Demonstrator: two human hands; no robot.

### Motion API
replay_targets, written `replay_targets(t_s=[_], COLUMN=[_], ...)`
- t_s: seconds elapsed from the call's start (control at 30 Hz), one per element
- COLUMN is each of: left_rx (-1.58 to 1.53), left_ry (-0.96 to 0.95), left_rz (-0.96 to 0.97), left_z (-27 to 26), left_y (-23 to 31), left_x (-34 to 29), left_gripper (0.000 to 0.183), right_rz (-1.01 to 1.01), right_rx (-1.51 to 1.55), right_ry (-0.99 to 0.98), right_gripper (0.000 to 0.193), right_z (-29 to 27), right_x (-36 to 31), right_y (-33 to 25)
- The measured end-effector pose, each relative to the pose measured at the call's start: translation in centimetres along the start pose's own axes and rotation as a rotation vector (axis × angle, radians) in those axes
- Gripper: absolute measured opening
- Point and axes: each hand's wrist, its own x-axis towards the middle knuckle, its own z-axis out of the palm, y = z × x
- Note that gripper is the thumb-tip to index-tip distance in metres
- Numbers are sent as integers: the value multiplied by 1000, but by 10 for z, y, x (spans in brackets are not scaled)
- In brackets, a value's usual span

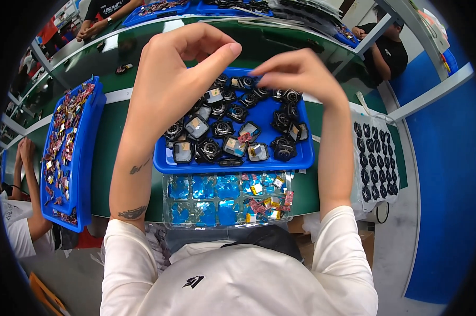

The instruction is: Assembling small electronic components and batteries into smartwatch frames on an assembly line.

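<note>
In front of me a blue tray (232,167) holds several black watch cases (222,129), some lying with square grey faces up and some with round backs showing. My left hand (182,63) is raised over the tray's left side, thumb and forefinger meeting in a pinch. Whatever may be between those fingertips is too small or hidden to make out. Over the far right part of the tray, my right hand (301,76) is slightly blurred; its thumb and forefinger stand a little apart with nothing visible between them.
Nearer me lies a clear compartment tray (177,225) with blue film pieces and small circuit parts. At left a blue bin (93,142) is heaped with parts. Black pieces in rows cover a white sheet (360,196) at right. A metal frame (432,92) and other people stand around.
</note>
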Motion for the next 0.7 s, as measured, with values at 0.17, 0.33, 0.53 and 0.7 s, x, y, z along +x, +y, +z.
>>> replay_targets(t_s=[0.17,0.33,0.53,0.7], left_rx=[-8,27,70,38], left_ry=[5,-51,-81,-138], left_rz=[53,66,101,33], left_z=[-1,0,3,5], left_y=[-2,-4,-5,-1], left_x=[0,-1,-1,-1], left_gripper=[19,19,20,19], right_rz=[50,184,74,-27], right_rx=[-547,-584,-375,223], right_ry=[-143,-384,-484,-65], right_gripper=[28,17,14,13], right_z=[46,62,49,28], right_x=[7,4,6,-1], right_y=[-4,-10,-7,-26])
